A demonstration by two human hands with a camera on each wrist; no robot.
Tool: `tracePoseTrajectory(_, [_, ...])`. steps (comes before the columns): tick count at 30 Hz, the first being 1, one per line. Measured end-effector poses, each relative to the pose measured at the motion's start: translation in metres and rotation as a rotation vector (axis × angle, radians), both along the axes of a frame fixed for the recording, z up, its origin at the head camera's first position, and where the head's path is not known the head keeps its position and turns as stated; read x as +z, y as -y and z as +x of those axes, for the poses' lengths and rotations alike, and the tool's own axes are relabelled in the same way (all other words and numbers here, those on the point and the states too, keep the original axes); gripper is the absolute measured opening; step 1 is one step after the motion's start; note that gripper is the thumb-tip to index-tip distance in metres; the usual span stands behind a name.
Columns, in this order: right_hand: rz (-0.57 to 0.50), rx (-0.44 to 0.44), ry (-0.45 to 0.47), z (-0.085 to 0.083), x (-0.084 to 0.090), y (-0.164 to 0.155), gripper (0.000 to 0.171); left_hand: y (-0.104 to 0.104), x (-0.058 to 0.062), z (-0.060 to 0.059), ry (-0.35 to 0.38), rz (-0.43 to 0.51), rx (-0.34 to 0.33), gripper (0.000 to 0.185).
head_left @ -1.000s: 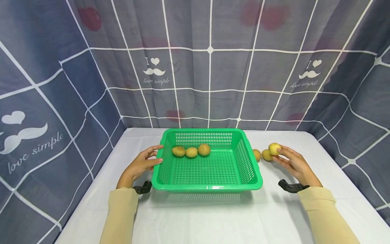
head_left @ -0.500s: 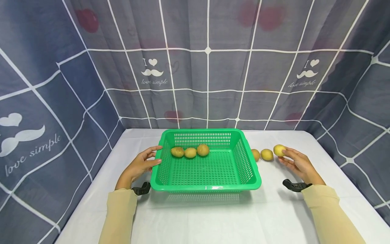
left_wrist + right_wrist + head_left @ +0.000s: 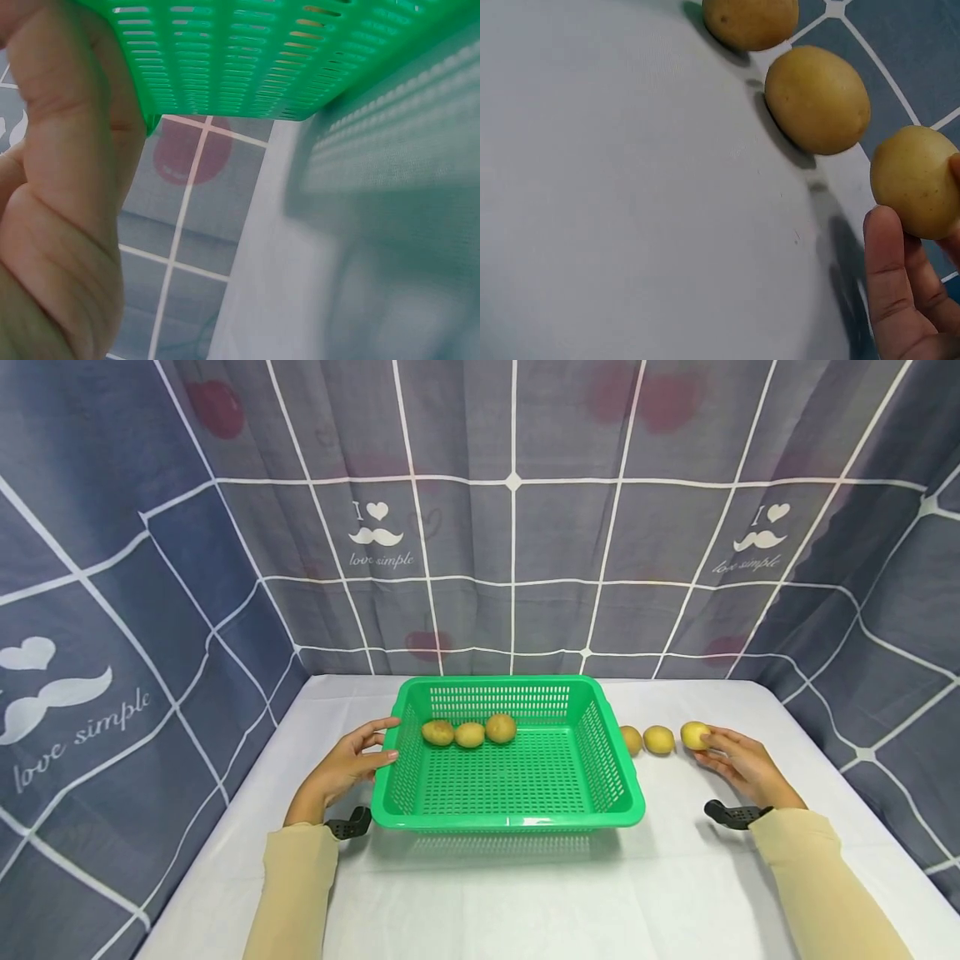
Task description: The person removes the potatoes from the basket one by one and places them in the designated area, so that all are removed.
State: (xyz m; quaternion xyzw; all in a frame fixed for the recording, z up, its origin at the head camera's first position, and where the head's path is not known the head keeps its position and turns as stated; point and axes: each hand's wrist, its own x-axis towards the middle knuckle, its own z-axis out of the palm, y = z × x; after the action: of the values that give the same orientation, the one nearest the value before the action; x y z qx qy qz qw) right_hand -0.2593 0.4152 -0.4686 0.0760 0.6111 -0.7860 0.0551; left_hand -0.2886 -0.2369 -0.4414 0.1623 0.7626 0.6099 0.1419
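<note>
A green plastic basket [image 3: 622,777] stands on the white table, with three potatoes [image 3: 468,733] in a row near its far wall. My left hand [image 3: 386,739] rests against the basket's left rim with straight fingers; its wrist view shows the perforated wall [image 3: 247,60] against the hand. Right of the basket lie two potatoes [image 3: 658,739] on the cloth. A third potato [image 3: 693,735] sits just right of them, pinched by my right hand [image 3: 708,745]. In the right wrist view that potato [image 3: 915,191] is low over the table, a finger [image 3: 889,277] curled under it.
The white tablecloth [image 3: 525,893] stretches wide in front of the basket. A grey checked curtain [image 3: 517,527] walls the table at the back and both sides. Black wrist mounts [image 3: 731,814] sit by each sleeve.
My right hand has carried its potato rightward and down, from above the two loose potatoes to the table beside them. The left hand and basket stay put.
</note>
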Motion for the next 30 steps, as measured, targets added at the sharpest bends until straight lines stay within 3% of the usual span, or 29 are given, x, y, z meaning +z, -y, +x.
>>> tracePoseTrajectory(5, [0.033,0.023,0.005,-0.003,-0.001,-0.005,0.027,-0.001,0.003,0.001,-0.013,-0.019,0.009,0.068])
tracePoseTrajectory(8, [0.125,0.032,0.014,-0.007,-0.002,-0.006,0.015,-0.002,0.003,0.002,-0.015,-0.025,0.008,0.068])
tracePoseTrajectory(13, [0.290,0.052,0.025,-0.014,-0.004,-0.005,0.061,-0.001,0.002,0.001,0.006,-0.016,0.011,0.069])
tracePoseTrajectory(21, [0.353,0.066,0.041,-0.018,0.000,-0.004,0.050,0.000,0.001,0.000,0.009,-0.009,0.008,0.070])
tracePoseTrajectory(30, [0.501,0.073,0.081,-0.015,0.000,-0.003,0.069,0.000,0.001,-0.001,0.018,-0.009,0.010,0.070])
